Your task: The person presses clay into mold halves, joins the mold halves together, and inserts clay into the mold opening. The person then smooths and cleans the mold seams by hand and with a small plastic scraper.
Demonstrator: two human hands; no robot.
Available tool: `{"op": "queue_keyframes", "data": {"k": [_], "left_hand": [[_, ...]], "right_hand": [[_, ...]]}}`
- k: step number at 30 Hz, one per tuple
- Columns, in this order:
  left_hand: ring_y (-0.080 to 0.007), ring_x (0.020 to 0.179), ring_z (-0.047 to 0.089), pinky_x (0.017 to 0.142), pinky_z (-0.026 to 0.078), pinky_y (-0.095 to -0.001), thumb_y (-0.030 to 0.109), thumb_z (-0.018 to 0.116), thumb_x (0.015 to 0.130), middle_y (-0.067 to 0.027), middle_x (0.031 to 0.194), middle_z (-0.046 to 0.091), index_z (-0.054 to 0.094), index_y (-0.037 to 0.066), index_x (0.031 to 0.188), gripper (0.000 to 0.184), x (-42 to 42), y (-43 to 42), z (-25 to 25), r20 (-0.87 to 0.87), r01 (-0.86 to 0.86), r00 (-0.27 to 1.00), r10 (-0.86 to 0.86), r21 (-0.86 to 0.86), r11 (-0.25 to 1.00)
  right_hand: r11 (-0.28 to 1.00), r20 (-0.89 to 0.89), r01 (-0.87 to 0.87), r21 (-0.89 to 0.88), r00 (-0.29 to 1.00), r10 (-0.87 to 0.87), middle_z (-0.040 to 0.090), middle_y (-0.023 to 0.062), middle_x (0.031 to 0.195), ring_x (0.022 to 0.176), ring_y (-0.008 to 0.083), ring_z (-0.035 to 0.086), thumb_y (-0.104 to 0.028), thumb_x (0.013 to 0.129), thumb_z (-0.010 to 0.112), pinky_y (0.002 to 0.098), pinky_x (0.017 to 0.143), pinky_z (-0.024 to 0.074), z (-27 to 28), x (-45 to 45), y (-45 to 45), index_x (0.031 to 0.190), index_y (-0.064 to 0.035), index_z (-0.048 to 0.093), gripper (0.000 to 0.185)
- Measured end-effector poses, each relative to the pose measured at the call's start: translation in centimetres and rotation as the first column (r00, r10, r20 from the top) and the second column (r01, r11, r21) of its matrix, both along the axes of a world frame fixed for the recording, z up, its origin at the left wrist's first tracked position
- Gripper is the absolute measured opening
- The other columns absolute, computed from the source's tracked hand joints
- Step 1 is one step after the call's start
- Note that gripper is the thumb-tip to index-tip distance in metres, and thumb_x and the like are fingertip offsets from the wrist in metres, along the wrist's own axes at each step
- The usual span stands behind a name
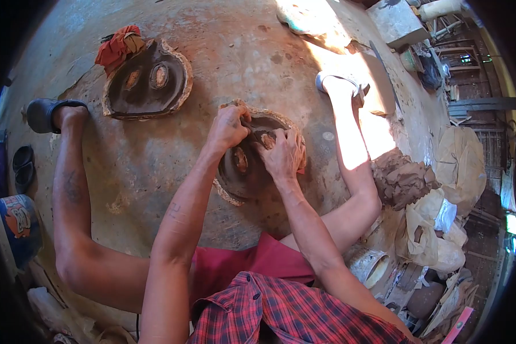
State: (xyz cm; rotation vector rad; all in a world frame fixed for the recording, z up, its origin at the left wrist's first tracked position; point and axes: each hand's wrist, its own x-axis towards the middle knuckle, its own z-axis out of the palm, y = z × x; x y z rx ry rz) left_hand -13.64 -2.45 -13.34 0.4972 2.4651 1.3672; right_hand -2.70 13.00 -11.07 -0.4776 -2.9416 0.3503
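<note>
Between my legs lies a rough-rimmed mould (233,199) lined with dark wet clay (228,166), with pale oval spots showing through. My left hand (229,127) is closed at its far left rim, with thumb and fingertips pressed into the clay. On the right side, my right hand (282,153) has its bent fingers over the rim and its thumb on the clay inside. The hands partly hide the clay between them. Farther off to the left sits a second clay-lined mould (187,97) with two pale ovals in its floor.
A red and brown cloth (119,50) lies against the second mould. To the right are a heap of dark clay (404,179), a whitish bucket (368,265) and crumpled bags (461,163). A blue-labelled bucket (18,225) and dark sandals (23,168) stand at left.
</note>
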Motion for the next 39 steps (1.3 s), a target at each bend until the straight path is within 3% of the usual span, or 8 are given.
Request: {"op": "queue_keyframes", "data": {"k": [14, 17, 23, 27, 29, 33, 35, 39], "left_hand": [[-0.0394, 0.107, 0.069, 0.095, 0.054, -0.0440, 0.006, 0.084, 0.071, -0.0196, 0.104, 0.074, 0.073, 0.005, 0.104, 0.035, -0.3, -0.2, 0.4, -0.068, -0.013, 0.998, 0.014, 0.008, 1.000], [-0.0376, 0.108, 0.070, 0.094, 0.055, -0.0429, 0.004, 0.081, 0.073, -0.0192, 0.106, 0.074, 0.072, 0.005, 0.108, 0.036, 0.2, 0.2, -0.3, -0.081, -0.030, 0.996, 0.031, 0.009, 1.000], [-0.0317, 0.106, 0.073, 0.092, 0.058, -0.0407, -0.003, 0.070, 0.077, -0.0179, 0.111, 0.073, 0.065, 0.009, 0.132, 0.057, 1.2, 0.6, -1.2, -0.084, -0.257, 0.959, 0.269, 0.133, 0.957], [-0.0270, 0.101, 0.074, 0.089, 0.059, -0.0386, -0.004, 0.062, 0.082, -0.0191, 0.111, 0.071, 0.044, 0.006, 0.154, 0.074, 3.5, 0.8, -1.5, 0.317, -0.458, 0.874, 0.368, 0.286, 0.842], [-0.0247, 0.098, 0.074, 0.089, 0.059, -0.0379, -0.004, 0.062, 0.083, -0.0183, 0.115, 0.070, 0.039, 0.005, 0.157, 0.078, 4.2, 1.1, -0.5, 0.383, -0.497, 0.852, 0.357, 0.378, 0.781], [-0.0237, 0.098, 0.075, 0.088, 0.059, -0.0376, -0.005, 0.061, 0.084, -0.0204, 0.121, 0.071, 0.033, 0.007, 0.161, 0.083, 5.3, 1.8, -0.2, 0.490, -0.578, 0.800, 0.346, 0.473, 0.666], [-0.0249, 0.091, 0.077, 0.081, 0.061, -0.0376, -0.007, 0.058, 0.085, -0.0271, 0.132, 0.068, 0.026, 0.008, 0.165, 0.087, 6.0, 1.1, 0.6, 0.390, -0.491, 0.844, 0.368, 0.283, 0.824], [-0.0273, 0.079, 0.078, 0.072, 0.061, -0.0367, -0.006, 0.054, 0.088, -0.0323, 0.130, 0.068, 0.005, 0.011, 0.170, 0.097, 8.3, 2.3, 4.3, 0.506, -0.430, 0.829, 0.240, 0.300, 0.852]], "right_hand": [[0.983, 0.030, 0.162, 0.080, 0.986, -0.165, 0.062, 0.0176, 0.130, 0.132, 0.0380, 0.055, -0.054, 0.074, 0.089, 0.0589, 0.107, 0.0396, 0.5, -1.6, -1.4, 0.116, -0.0064, 0.073, 0.065], [0.987, 0.208, 0.159, -0.006, 0.966, -0.154, 0.063, 0.0178, 0.129, 0.129, 0.0380, 0.057, -0.056, 0.074, 0.089, 0.0581, 0.107, 0.0400, 2.1, -2.3, -1.0, 0.120, -0.0070, 0.073, 0.069], [0.985, 0.181, 0.168, 0.046, 0.968, -0.173, 0.066, 0.0200, 0.130, 0.123, 0.0362, 0.063, -0.058, 0.074, 0.089, 0.0563, 0.106, 0.0440, 2.9, -3.6, -1.0, 0.120, -0.0063, 0.074, 0.070], [0.969, 0.120, -0.050, -0.240, 0.990, 0.080, 0.067, 0.0251, 0.130, 0.123, 0.0405, 0.064, -0.045, 0.085, 0.083, 0.0502, 0.105, 0.0507, 4.3, -5.6, 1.0, 0.135, -0.0042, 0.069, 0.066], [0.849, -0.108, -0.400, -0.344, 0.915, 0.388, 0.069, 0.0226, 0.135, 0.126, 0.0406, 0.064, -0.034, 0.090, 0.076, 0.0483, 0.107, 0.0512, 3.4, -7.9, 1.4, 0.136, -0.0050, 0.070, 0.054], [0.644, 0.133, -0.623, -0.444, 0.665, 0.735, 0.076, 0.0196, 0.118, 0.112, 0.0377, 0.072, -0.024, 0.091, 0.074, 0.0462, 0.100, 0.0563, 1.0, -12.9, 2.4, 0.129, -0.0068, 0.074, 0.042], [0.652, 0.141, -0.581, -0.487, 0.685, 0.715, 0.078, 0.0184, 0.114, 0.107, 0.0349, 0.074, -0.024, 0.091, 0.075, 0.0443, 0.095, 0.0576, 3.2, -13.0, 2.3, 0.125, -0.0061, 0.075, 0.038], [0.701, 0.146, -0.507, -0.502, 0.749, 0.646, 0.079, 0.0163, 0.108, 0.098, 0.0318, 0.076, -0.022, 0.089, 0.079, 0.0419, 0.087, 0.0592, 3.1, -13.6, 3.3, 0.118, -0.0045, 0.076, 0.034]]}}
